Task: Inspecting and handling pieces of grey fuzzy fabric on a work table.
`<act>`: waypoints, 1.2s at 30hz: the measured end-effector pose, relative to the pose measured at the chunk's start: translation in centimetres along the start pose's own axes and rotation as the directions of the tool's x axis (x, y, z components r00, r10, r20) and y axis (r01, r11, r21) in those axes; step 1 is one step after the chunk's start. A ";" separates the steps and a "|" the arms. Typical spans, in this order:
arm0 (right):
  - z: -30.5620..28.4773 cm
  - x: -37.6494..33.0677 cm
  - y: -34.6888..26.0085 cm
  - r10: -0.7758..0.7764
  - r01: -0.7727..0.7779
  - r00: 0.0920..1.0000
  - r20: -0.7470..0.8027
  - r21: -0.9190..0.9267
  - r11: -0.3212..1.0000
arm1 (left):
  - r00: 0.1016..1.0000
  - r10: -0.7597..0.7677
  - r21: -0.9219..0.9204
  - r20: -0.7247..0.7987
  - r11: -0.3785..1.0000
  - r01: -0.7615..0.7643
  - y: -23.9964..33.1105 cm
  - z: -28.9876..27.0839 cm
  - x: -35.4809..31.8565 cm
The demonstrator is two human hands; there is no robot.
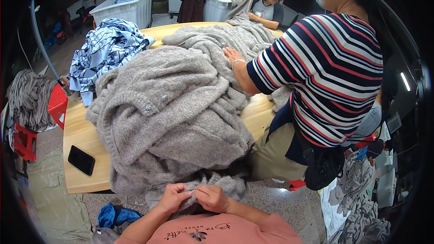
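Close to my body, my left hand (174, 198) and my right hand (212, 198) meet, fingertips pinched together on a grey knit garment (229, 184). Whatever small detail lies between the fingertips is too small to make out. The garment bunches up behind my hands, below the table's near edge. Just beyond it rises a big heap of fuzzy grey knit sweaters (181, 133) on the wooden table (74, 131). One sweater on the heap shows a ribbed edge and shiny buttons (148, 107).
A co-worker in a striped top (325, 72) stands at the right, one hand (233, 56) on the knitwear. A black phone (81, 160) lies at the table's left. Blue checked fabric (106, 49) is piled behind it. White bins (124, 9), red stools (25, 142) and other people surround the table.
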State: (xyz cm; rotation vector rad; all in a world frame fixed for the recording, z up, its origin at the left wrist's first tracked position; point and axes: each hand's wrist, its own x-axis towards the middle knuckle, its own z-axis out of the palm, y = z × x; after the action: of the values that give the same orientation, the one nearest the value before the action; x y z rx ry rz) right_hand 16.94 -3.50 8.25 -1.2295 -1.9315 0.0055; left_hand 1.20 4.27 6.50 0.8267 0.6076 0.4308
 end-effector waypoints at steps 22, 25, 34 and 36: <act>1.5 -0.8 1.2 0.351 -0.384 0.917 0.188 0.181 0.905 | 0.937 0.279 0.350 -0.210 0.916 -0.195 -1.4 0.3 -0.1; 1.7 -1.0 1.4 0.371 -0.416 0.891 0.263 0.141 0.898 | 0.910 0.367 0.491 -0.194 0.839 -0.234 -1.5 0.4 -0.1; 1.8 -1.0 1.1 0.339 -0.353 0.933 0.118 0.135 0.926 | 0.850 0.509 0.676 -0.135 0.674 -0.297 -0.5 1.1 0.0; 2.0 -0.9 0.9 0.350 -0.358 0.933 0.084 0.134 0.924 | 0.785 0.615 0.792 -0.079 0.516 -0.325 -0.4 1.4 0.1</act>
State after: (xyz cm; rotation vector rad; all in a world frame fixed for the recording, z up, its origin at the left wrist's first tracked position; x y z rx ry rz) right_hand 16.54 -2.91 6.02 -1.4736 -1.6974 0.3702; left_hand 2.21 3.33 6.91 1.7837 0.9173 0.8894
